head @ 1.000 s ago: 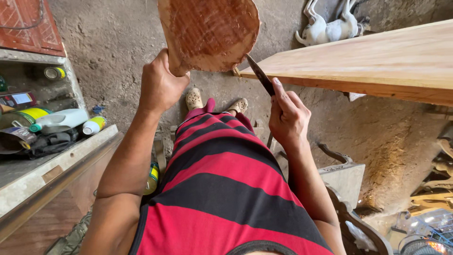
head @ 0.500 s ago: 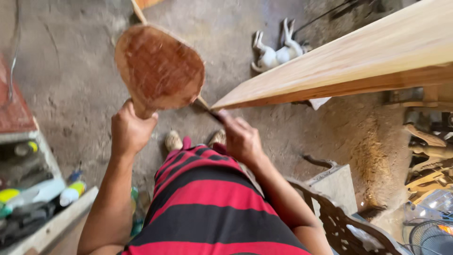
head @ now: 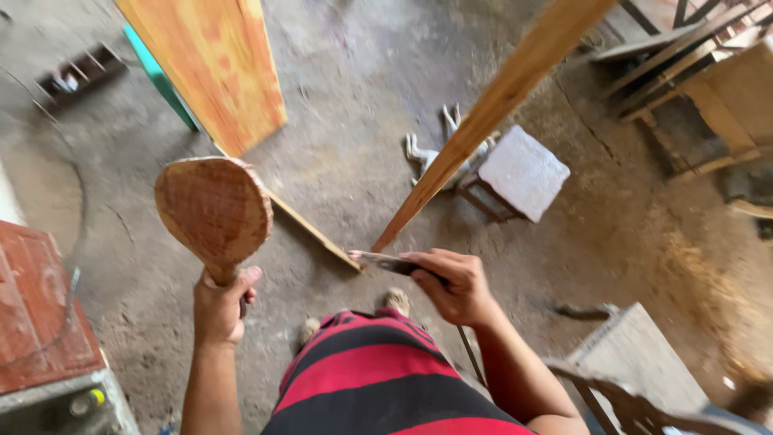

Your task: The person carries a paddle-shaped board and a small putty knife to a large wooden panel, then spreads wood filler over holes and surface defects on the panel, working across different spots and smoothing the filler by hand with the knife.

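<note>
- left hand (head: pixel 219 310) is clenched round the handle of a round wooden paddle (head: pixel 214 209), held upright at about 9 o'clock in the shot
- right hand (head: pixel 455 286) grips a flat blade tool (head: pixel 385 262), tip pointing to 9 o'clock, well clear of the paddle
- long wooden plank (head: pixel 491 109) runs up toward 1 o'clock above it
- orange board (head: pixel 213 60) lies on the dirt floor (head: pixel 354 97) at 11 o'clock

Woodworking shop: leaning planks (head: pixel 211 64), sawdust-strewn dirt floor (head: pixel 354 89).
</note>
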